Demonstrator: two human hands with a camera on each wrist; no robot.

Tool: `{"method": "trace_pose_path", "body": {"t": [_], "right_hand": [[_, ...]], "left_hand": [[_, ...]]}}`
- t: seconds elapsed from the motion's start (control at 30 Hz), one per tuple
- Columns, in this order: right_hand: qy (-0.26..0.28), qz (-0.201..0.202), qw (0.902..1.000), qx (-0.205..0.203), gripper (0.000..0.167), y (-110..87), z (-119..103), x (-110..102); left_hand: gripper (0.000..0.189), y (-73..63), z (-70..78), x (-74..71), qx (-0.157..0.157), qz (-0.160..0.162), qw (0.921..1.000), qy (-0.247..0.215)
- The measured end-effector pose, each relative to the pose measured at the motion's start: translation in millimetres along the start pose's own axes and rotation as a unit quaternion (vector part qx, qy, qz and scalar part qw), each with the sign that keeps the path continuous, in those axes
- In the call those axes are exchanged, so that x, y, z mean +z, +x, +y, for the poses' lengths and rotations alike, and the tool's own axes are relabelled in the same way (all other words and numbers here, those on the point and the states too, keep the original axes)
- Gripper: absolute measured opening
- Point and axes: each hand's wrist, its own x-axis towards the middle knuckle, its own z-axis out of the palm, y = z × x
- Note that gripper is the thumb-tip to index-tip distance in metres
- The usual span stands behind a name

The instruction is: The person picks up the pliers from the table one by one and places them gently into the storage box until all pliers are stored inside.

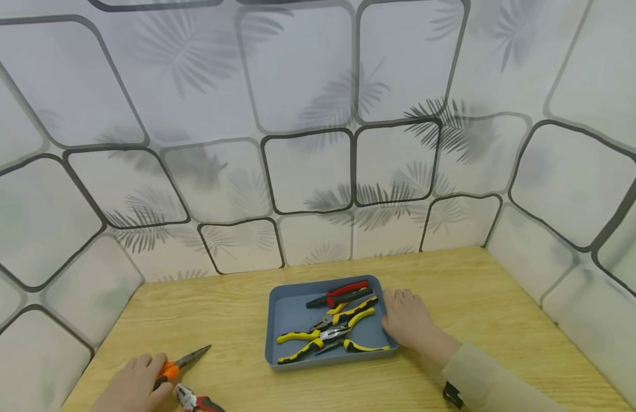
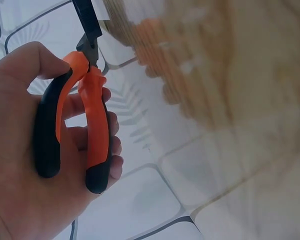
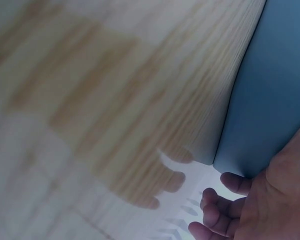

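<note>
Gripping orange-handled pliers [image 1: 169, 371] with left hand [image 1: 134, 384], lower left of frame. Touching blue tray [image 1: 289, 309] with relaxed, unclasped right hand [image 1: 407, 320], right of lower centre.

A pale yellow wooden table [image 1: 204, 312] shows streaky grain. Behind the table stands a whitish back wall [image 1: 312, 171], patterned with rounded grey and black outlines [image 1: 353, 171] and feathery grey leaf prints [image 1: 435, 126]. Left of the table rises a left wall [image 1: 34, 223], right of it a right wall [image 1: 570, 189], both similarly outlined.

No legible text, label, brand, number or sign in view.
</note>
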Motion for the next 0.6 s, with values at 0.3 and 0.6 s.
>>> {"method": "trace_pose_path", "body": {"t": [0.3, 0.6], "right_hand": [[0.005, 0.0, 1.0, 0.001, 0.029, 0.1, -0.7, -1.5], [0.007, 0.001, 1.0, 0.001, 0.028, 0.7, 0.1, 0.3]], "left_hand": [[0.033, -2.9, 7.0, -2.1, -0.003, 0.017, 0.9997, 0.019], [0.033, -4.7, 5.3, -2.9, 0.021, 0.069, 0.9957, 0.057]]}}
